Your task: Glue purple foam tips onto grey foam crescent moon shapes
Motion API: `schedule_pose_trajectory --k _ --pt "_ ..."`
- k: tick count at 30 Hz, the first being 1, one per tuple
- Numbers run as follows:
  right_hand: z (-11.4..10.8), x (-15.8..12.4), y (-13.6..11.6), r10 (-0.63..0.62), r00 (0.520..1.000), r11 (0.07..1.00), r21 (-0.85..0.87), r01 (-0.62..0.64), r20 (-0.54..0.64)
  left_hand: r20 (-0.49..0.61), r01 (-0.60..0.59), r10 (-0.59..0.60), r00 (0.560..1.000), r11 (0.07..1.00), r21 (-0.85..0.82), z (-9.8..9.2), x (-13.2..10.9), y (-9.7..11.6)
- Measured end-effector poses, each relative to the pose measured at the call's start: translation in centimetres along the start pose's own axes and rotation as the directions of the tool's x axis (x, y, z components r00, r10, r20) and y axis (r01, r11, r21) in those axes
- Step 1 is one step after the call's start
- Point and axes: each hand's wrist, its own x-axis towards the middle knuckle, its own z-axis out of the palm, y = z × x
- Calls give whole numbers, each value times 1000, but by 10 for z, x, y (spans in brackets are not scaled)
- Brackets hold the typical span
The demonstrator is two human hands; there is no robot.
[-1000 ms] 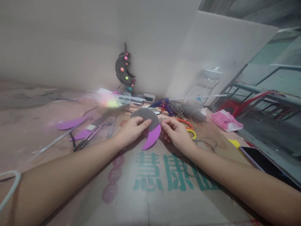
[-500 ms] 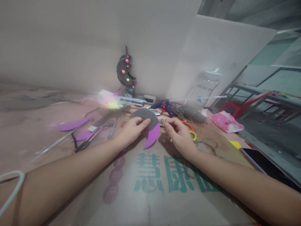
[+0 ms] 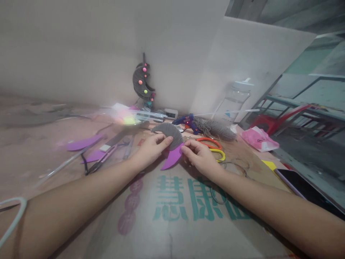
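Observation:
My left hand (image 3: 153, 149) grips a purple crescent (image 3: 172, 158), thumb on its front face and fingers behind. Grey yarn wrapping (image 3: 171, 132) covers the upper part of the crescent, while the lower tip is bare purple. At its right edge, where the wrapping ends, my right hand (image 3: 198, 153) is closed in a pinch. The thin strand between those fingertips is hard to make out, but loose grey yarn (image 3: 237, 162) loops on the cardboard (image 3: 145, 230) beside my right forearm.
Orange-handled scissors (image 3: 211, 142) and yellow handles (image 3: 222, 155) lie right of my hands. Behind stand a blue glue gun (image 3: 188, 122), a yarn bundle (image 3: 215, 128) and a clear bottle (image 3: 235, 99). A decorated grey crescent (image 3: 139, 82) hangs on the wall. A phone (image 3: 304, 187) lies right, purple pieces (image 3: 83, 142) left.
My right hand has moved left and slightly down, from beside the crescent to its right edge. The crescent's purple tip has swung a little to the left.

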Motion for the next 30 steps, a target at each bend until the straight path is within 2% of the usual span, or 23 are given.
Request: schedule_pose_trajectory --k 2,7,12,17,25,30 --pt "-1 0 0 -11 1000 999 36 11 -19 6 -7 6 1000 1000 13 0 0 2" --pt "-3 0 0 -112 974 989 77 129 -196 25 73 -72 997 997 -36 1 -1 0" --pt "-3 2 0 -101 988 993 54 108 -114 40 77 -75 996 995 -68 2 -1 -2" --pt "-4 4 4 -47 994 999 11 48 -95 45 79 -73 996 989 -124 3 -1 1" --pt "-5 3 5 -26 998 1000 -19 25 -56 50 72 -68 996 993 -92 3 0 -1" --pt "-5 3 3 -30 997 999 41 33 -69 31 102 -98 995 982 -162 4 0 -2"
